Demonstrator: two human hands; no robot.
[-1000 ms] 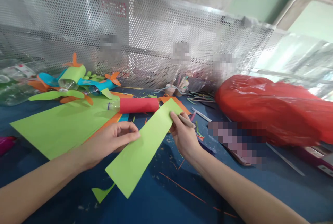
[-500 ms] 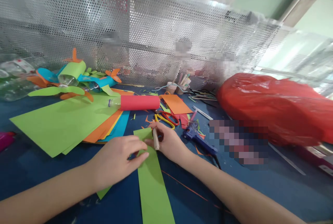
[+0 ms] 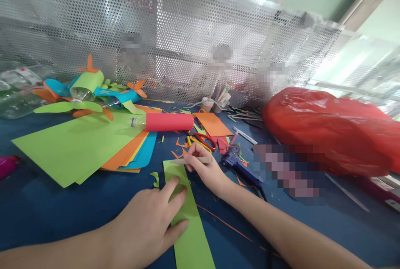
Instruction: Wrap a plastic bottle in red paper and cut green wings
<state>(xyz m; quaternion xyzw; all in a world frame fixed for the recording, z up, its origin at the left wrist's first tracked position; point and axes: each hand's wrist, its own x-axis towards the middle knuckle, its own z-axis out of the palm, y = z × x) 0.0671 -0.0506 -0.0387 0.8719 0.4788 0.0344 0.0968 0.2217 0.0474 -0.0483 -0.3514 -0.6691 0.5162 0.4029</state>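
Perforated silvery metal panels point(image 3: 193, 23) rise behind the far edge of a dark blue tabletop point(image 3: 78, 223). Along the near middle of that surface lies a long, light-green paper strip point(image 3: 195, 240), its far end between the two hands and its near end running out of view. The left hand point(image 3: 150, 215) rests over the strip from the left, palm down, fingers spread and gripping nothing. The right hand point(image 3: 204, 171), to the right of the strip's far end, pinches a slim, pale, pen-like stick point(image 3: 204, 160) between thumb and fingers. Its tip points left over that end; whether it touches the paper I cannot tell.

Just beyond the right hand are scissors with yellow and red handles point(image 3: 210, 140), and to the right lies a dark blue glue gun point(image 3: 245, 171). Farther off, a clear plastic bottle wrapped in red paper point(image 3: 170, 122) lies on its side, neck to the left. Left of the strip, a large light-green paper sheet point(image 3: 75, 148) overlaps orange, yellow and blue sheets point(image 3: 145, 152). At far left sits a green-wrapped bottle with propeller-like blades point(image 3: 89, 82), near clear plastic bottles point(image 3: 18, 102). A bulky red plastic bag point(image 3: 325, 131) fills the far right.
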